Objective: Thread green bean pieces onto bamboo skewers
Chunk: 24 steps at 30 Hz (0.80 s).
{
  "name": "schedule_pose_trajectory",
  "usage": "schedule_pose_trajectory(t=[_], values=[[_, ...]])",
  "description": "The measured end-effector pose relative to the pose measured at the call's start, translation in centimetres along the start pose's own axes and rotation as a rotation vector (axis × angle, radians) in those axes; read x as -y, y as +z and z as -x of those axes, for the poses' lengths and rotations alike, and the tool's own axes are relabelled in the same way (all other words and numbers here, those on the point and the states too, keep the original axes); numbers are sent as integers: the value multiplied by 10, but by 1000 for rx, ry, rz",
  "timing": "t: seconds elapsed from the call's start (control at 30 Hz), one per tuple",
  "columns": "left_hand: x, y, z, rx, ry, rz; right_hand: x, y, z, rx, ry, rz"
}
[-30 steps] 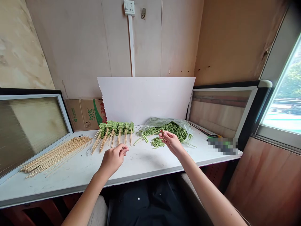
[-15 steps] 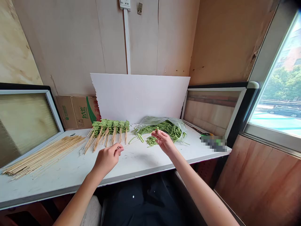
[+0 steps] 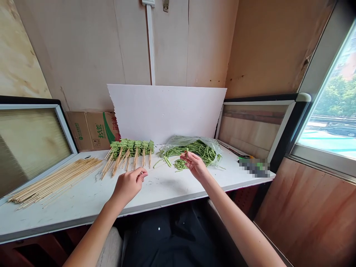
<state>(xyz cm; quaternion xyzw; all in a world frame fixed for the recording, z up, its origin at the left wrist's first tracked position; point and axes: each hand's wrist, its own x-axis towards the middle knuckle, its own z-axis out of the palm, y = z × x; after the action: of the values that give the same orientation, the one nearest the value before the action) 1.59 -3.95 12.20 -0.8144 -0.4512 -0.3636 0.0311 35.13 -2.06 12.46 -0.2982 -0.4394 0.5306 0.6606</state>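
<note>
My left hand (image 3: pixel 129 185) is closed in a pinch on a thin bamboo skewer (image 3: pixel 159 166), which points right toward my other hand and shows only faintly. Between the fingertips of my right hand (image 3: pixel 197 167) is a short piece of green bean (image 3: pixel 187 150); whether the skewer's tip touches it I cannot tell. Just behind the right fingers lies a small heap of cut bean pieces (image 3: pixel 180 164). Long green beans (image 3: pixel 204 150) spill from a clear plastic bag (image 3: pixel 178 140) farther back. Filled bean skewers (image 3: pixel 133 145) are stacked left of the bag, sticks toward me.
Many bare skewers (image 3: pixel 59 178) lie fanned across the left of the white table (image 3: pixel 167 191). A cardboard box (image 3: pixel 90 130) and an upright white board (image 3: pixel 167 111) stand behind. Pixelated items (image 3: pixel 254 167) sit at the right end, beside a framed glass panel (image 3: pixel 253 124).
The view has tilted and shifted slightly. Both hands keep nearly the same pose, with the skewer and the bean piece still in their fingers.
</note>
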Motion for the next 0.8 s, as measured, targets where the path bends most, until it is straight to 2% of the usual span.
schedule_pose_trajectory(t=[0.47, 0.7, 0.8], values=[[0, 2, 0, 2, -17, -16, 1, 1, 1, -3, -2, 12], [1, 1, 0, -29, 2, -43, 0, 0, 1, -39, -31, 89], [2, 2, 1, -79, 39, -50, 1, 4, 2, -63, -33, 110]])
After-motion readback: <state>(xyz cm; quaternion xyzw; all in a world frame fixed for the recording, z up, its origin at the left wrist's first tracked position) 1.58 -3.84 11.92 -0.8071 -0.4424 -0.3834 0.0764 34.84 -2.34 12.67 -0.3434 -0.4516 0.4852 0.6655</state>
